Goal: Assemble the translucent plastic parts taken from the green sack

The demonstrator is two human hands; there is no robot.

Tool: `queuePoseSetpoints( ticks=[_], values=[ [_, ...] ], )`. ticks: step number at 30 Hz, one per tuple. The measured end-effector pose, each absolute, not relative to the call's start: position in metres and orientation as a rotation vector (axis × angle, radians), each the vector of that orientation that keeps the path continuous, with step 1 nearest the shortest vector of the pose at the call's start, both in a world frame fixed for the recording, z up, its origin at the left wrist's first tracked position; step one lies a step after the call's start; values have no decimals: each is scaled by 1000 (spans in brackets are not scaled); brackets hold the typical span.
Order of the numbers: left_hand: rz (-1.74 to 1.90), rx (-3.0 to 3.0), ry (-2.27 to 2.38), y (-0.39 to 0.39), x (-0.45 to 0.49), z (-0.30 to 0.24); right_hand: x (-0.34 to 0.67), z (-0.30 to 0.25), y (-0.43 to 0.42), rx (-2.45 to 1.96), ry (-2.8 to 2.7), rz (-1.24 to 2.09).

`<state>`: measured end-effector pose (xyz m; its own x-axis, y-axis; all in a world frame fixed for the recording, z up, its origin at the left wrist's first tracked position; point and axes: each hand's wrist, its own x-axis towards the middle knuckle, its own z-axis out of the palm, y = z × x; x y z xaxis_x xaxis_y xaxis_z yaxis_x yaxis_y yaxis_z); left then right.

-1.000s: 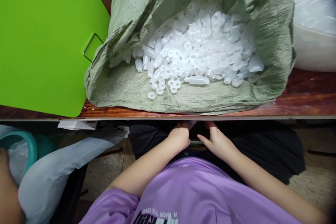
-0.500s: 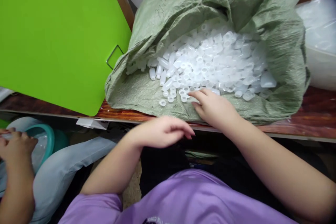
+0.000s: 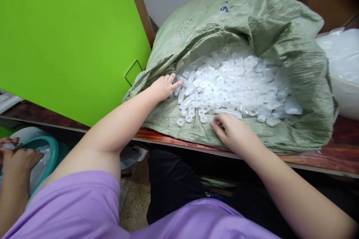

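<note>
Step in hand looks like picking over the heap of translucent plastic tubes [image 3: 232, 86], lying in the mouth of an open woven sack [image 3: 174, 33] on the table [image 3: 346, 149]. Clock centred on the heap, twelve away from the person: left hand [image 3: 164, 87] at nine, right hand [image 3: 235, 130] at six. Left grip loosely spread, a fingertip on or just over the edge tubes, nothing visibly held. Right grip curled, thumb and index nearly together at the heap's front; cannot tell if anything is pinched. Next move probably calls for finger and thumb across a tube's narrow width, not its length. Long tube [image 3: 232, 113] just beyond the right hand lies flat, axis nine to three, dipping slightly toward four; partly masked, neck end unclear. Edge tube [image 3: 181, 96] near the left hand runs about one to seven. Others point every way, several showing open ends toward the person.
</note>
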<state>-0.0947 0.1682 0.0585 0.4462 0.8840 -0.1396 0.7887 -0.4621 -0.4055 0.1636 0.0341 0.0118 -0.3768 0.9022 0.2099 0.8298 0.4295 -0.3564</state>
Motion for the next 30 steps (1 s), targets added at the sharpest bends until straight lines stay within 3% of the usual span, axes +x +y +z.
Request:
queuePoseSetpoints(
  ticks=[10,22,30],
  values=[
    [471,-2602,-997,204,-122,48,179,3,18,-1355,-2130,580],
    [267,-2624,-931,149,-137,51,176,7,21,-1349,-2152,597],
    [474,-2662,-834,165,-100,55,176,6,21,-1355,-2155,615]
  ],
)
